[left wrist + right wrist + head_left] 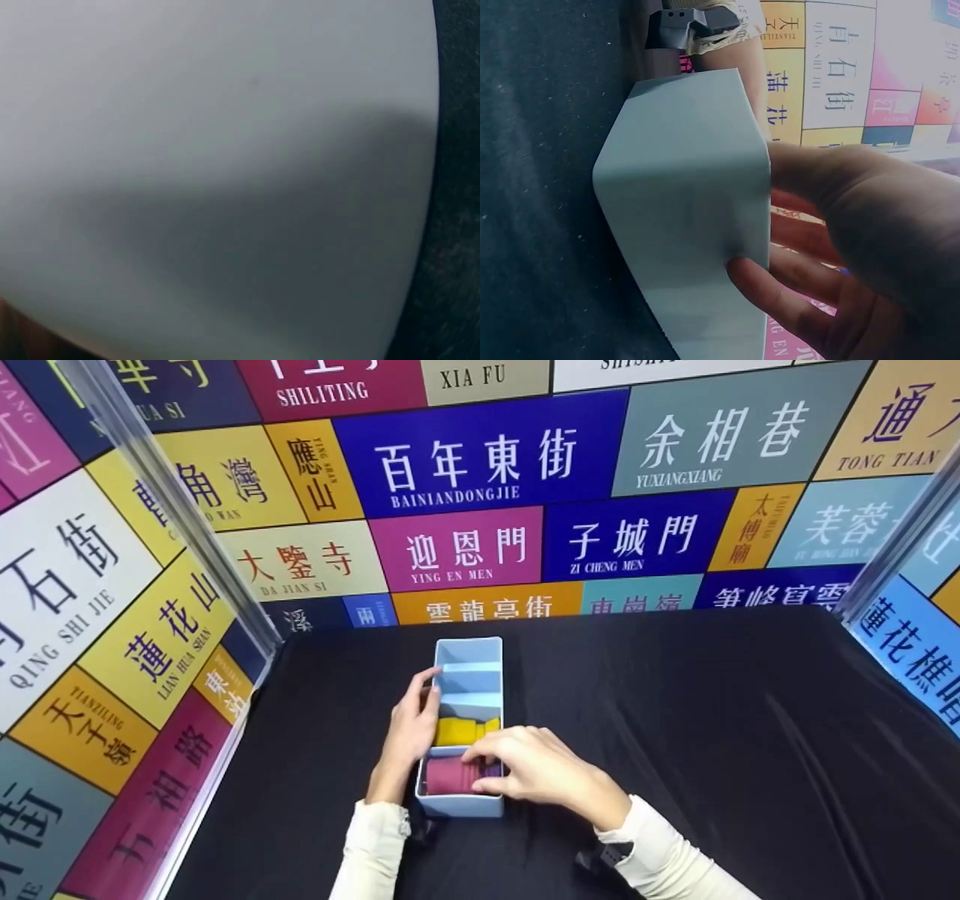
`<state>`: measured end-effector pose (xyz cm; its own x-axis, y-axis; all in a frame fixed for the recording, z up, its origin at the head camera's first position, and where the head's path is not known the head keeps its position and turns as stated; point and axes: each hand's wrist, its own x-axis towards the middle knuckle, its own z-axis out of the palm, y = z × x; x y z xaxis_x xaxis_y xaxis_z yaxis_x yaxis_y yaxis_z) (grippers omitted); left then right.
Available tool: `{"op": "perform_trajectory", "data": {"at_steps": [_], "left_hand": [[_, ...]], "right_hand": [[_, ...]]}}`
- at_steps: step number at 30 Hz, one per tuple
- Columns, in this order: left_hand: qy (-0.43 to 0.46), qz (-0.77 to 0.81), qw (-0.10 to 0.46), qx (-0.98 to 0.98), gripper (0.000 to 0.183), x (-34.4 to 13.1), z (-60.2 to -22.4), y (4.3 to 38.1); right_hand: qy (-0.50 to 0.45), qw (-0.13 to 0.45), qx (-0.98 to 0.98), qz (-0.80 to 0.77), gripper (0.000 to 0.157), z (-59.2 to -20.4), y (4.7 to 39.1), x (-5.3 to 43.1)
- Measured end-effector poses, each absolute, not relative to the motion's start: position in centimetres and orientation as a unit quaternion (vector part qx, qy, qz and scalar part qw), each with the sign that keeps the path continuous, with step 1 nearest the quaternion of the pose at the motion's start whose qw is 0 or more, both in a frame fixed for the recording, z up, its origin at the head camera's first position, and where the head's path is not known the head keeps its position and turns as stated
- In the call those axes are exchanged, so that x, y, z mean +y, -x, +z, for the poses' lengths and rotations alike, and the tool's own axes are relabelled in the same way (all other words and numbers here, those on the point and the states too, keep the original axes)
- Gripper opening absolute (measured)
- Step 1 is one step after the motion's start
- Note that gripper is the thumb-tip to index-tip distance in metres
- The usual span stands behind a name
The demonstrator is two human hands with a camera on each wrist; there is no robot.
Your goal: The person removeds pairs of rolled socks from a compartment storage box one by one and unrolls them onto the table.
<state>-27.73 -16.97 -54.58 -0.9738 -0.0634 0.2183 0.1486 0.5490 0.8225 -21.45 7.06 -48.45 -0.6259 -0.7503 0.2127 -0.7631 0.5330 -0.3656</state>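
Note:
A long light-blue box (469,808) with dividers stands on the black cloth in the head view. In its nearest compartment lies a pink cylindrical thing (448,776), ridged toward its right end, with something purple (492,770) beside it. My right hand (544,765) reaches over the right wall, thumb and fingers pinching the pink thing's right end. One finger of that hand touches the box's outer wall (697,225) in the right wrist view. Along the left wall lies my left hand (411,725), its extended fingers touching the rim. A pale surface fills the left wrist view.
A yellow thing (461,731), narrowed toward its right end, lies in the compartment behind the pink one. Farther back are compartments with light-blue dividers (471,667). Black cloth (660,735) covers the table. Printed panels (480,457) enclose the back and sides.

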Motion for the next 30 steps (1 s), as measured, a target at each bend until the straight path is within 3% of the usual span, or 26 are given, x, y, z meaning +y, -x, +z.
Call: {"op": "perform_trajectory", "data": {"at_steps": [5, 14, 24, 30], "left_hand": [[0.025, -0.473, 0.11, -0.874, 0.04, -16.9, -54.5, 27.7], [0.019, -0.475, 0.112, -0.872, 0.041, -16.9, -54.5, 27.7], [0.02, -0.48, 0.108, -0.87, 0.043, -16.9, -54.6, 27.7], [0.019, -0.48, 0.107, -0.871, 0.043, -16.8, -54.6, 27.7]], "right_hand": [[-0.442, 0.017, -0.876, 0.193, 0.029, -48.1, 21.4, 6.6], [-0.439, 0.005, -0.887, 0.142, 0.038, -47.6, 21.9, 5.6], [-0.414, 0.005, -0.905, 0.099, 0.02, -47.0, 21.8, 4.3], [-0.422, 0.032, -0.903, 0.076, 0.021, -47.4, 21.7, 4.3]]}}
